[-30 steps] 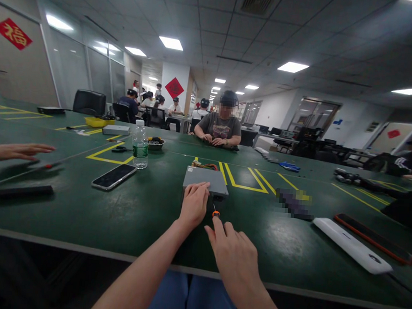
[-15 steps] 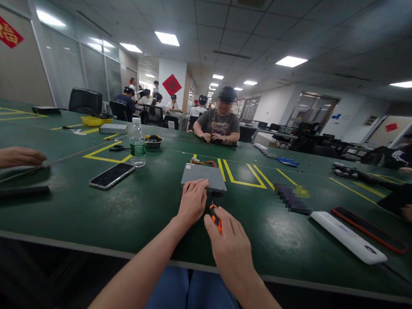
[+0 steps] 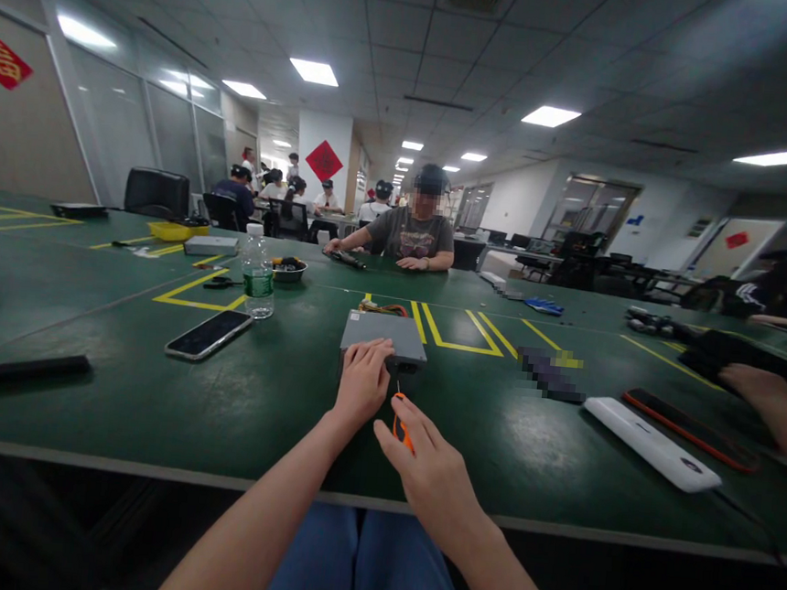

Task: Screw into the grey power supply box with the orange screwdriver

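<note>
A grey metal computer power supply unit (image 3: 369,327) lies on the green table, its bundle of coloured wires (image 3: 388,309) at the far side. My left hand (image 3: 363,380) bears on its top and near edge, fingers closed over it; the thumb is hidden. Below its near face, my right hand (image 3: 431,459) grips an orange and black screwdriver (image 3: 404,434) by the handle. The thin shaft points up at that face; whether the tip touches a screw cannot be seen.
Left of the power supply are a phone (image 3: 208,334), a water bottle (image 3: 258,279) and a metal bowl (image 3: 289,270). A white power bank (image 3: 650,444) with a cable lies right. Across the table sits a person (image 3: 418,233); another person's hand (image 3: 764,387) is at the right.
The view has shifted slightly. My right hand and screwdriver have turned a little, with the handle more upright. The person opposite has reached sideways, and the co-worker's hand at left has drawn back.
</note>
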Motion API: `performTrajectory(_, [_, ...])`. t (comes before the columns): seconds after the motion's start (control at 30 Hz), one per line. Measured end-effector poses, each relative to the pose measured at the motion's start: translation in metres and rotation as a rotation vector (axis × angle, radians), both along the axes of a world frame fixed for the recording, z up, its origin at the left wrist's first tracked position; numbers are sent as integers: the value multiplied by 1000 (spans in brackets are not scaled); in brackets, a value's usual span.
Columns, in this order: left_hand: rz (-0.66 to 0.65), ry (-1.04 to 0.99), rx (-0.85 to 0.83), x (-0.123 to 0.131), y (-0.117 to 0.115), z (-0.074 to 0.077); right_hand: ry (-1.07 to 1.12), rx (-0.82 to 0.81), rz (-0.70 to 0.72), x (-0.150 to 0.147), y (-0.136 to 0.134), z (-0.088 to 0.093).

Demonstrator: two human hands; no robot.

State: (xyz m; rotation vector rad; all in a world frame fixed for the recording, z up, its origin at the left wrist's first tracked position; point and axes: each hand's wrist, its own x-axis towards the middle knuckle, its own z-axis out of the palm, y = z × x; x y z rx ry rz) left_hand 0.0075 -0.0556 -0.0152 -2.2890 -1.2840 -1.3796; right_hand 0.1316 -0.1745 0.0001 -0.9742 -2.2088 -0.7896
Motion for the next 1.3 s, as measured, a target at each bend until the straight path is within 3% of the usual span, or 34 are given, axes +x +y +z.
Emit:
performTrajectory(0.1, [5, -2, -12, 1, 1, -1, 174, 19, -84, -3, 6, 2])
performTrajectory(0.23, [4, -8, -11, 0, -1, 0, 410, -85, -115, -6, 3, 3])
performTrajectory(0.33, [-7, -1, -7, 0, -2, 1, 336, -156, -136, -8, -6, -2])
performTrajectory(0.47, [-11, 10, -2, -2, -2, 2, 165, -74, -247, -10, -13, -7])
performTrajectory(0.63, [1, 17, -8, -1, -2, 0, 143, -86, -554, -7, -10, 13])
performTrajectory(0.7, [8, 16, -10, -1, -1, 0, 92, -84, -602, -6, -10, 22])
performTrajectory(0.97, [9, 26, -11, -1, -2, 1, -216, -8, -529, -13, -16, 31])
performTrajectory(1.2, [9, 10, -13, 0, -5, 2, -9, -126, -600, -5, -7, 38])
performTrajectory(1.3, [4, 2, -11, 0, -6, 1, 24, -99, -538, -4, -5, 36])
